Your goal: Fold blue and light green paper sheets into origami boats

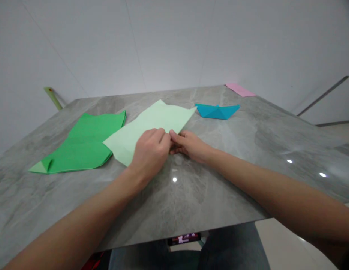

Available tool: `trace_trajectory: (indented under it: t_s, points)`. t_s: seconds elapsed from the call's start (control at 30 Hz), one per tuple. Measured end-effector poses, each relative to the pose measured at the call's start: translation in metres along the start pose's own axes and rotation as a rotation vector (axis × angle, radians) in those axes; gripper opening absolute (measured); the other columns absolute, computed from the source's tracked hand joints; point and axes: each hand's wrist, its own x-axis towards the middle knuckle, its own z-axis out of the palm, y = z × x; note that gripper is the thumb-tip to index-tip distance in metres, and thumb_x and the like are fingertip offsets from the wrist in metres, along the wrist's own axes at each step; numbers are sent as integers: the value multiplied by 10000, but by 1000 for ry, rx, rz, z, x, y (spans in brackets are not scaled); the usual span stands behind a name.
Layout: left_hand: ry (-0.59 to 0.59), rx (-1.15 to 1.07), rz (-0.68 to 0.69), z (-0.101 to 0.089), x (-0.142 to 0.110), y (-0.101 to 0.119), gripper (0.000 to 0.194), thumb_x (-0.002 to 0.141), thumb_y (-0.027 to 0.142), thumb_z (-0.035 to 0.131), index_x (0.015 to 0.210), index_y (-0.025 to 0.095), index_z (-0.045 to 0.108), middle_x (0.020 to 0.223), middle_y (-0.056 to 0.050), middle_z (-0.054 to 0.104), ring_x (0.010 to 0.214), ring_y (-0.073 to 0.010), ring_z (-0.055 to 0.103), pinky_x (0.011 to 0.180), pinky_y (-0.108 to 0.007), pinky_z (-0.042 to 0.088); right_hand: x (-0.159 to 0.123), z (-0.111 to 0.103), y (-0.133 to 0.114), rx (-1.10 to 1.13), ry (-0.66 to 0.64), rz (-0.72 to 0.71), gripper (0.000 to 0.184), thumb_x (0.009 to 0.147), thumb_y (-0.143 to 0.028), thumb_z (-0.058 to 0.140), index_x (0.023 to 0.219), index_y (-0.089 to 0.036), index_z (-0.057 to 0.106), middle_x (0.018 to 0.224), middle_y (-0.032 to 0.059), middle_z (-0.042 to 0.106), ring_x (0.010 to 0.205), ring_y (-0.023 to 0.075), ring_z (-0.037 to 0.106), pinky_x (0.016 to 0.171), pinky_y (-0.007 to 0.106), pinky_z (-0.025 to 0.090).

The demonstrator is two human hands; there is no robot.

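A pale green sheet of paper [152,122] lies in front of me, its far corners lifted a little off the table. My left hand [153,150] is closed at the sheet's near right edge, the fingertips tucked out of sight. Close against it, my right hand [189,145] pinches the same edge between thumb and fingers. Whatever fold lies between the two hands is hidden. To the left rests a stack of bright green paper [87,138], partly under the pale sheet, with one corner turned up. A blue folded paper boat [217,111] sits beyond my right hand.
The grey marbled table [208,195] reaches back to a white wall. Pink paper [240,90] lies at the far right edge. A yellow-green strip [53,98] leans at the far left edge. Below the near edge, a phone with a lit screen [184,239] shows near my legs.
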Motion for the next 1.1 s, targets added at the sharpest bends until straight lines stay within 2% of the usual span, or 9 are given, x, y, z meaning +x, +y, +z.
trace_trajectory:
  t_s: [0.1,0.23,0.3,0.43,0.57,0.67,0.77,0.97,1.1]
  points:
    - [5,-186,86,10,0,29,317,964,254,473,680,163,580,681,-63,595,688,-201,575,666,-345,461,5,-4,4,212,241,10,178,767,-288,684,896,-176,634,901,45,725,827,172,663,700,260,554]
    - [63,-498,127,13,-4,18,191,929,263,551,773,168,610,786,-63,666,938,-220,621,884,-364,488,14,-26,6,148,292,30,243,656,-86,660,891,-148,648,919,59,738,801,200,681,717,320,570]
    - [149,-515,-48,12,-6,-2,120,887,264,602,949,165,632,972,-82,693,1059,-241,596,976,-401,452,18,-39,7,44,340,-4,259,625,-78,676,875,-144,662,929,65,743,831,216,685,770,362,570]
    - [175,-480,-695,18,-12,-48,429,819,363,664,1198,189,559,1304,-108,568,1279,-297,469,1078,-457,373,19,-63,5,-65,217,-76,291,561,-138,750,847,-134,696,910,65,754,843,239,692,815,399,558]
    - [52,-1043,-1252,33,-15,-79,465,845,442,597,1189,135,536,1183,-148,637,1032,-270,652,822,-382,553,13,-75,-1,-10,16,42,272,529,-247,812,740,-103,717,751,79,749,631,225,692,631,354,569]
    - [-79,-1433,-1278,40,-16,-87,384,816,377,633,1106,128,590,1021,-124,706,754,-213,694,646,-337,571,9,-77,-3,-16,-6,113,280,515,-284,832,697,-102,722,676,77,737,523,203,665,513,306,546]
    - [-70,-1424,-1245,43,-17,-84,378,660,190,772,1016,128,659,857,-74,731,612,-153,657,545,-246,529,12,-74,-2,25,52,109,280,585,-355,806,701,-114,723,671,82,736,522,197,666,501,293,544]
    - [23,-1630,-1258,42,-14,-77,232,751,233,699,946,110,676,863,-86,740,663,-170,692,590,-266,570,24,-64,6,22,485,1,170,576,-294,760,663,-173,678,603,32,707,484,191,633,471,294,514]
    - [-75,-1700,-1212,41,-15,-74,322,684,140,726,996,91,666,918,-123,747,750,-226,722,658,-317,595,24,-62,7,-46,546,-27,149,602,-309,710,670,-186,658,629,33,708,530,204,648,506,305,524]
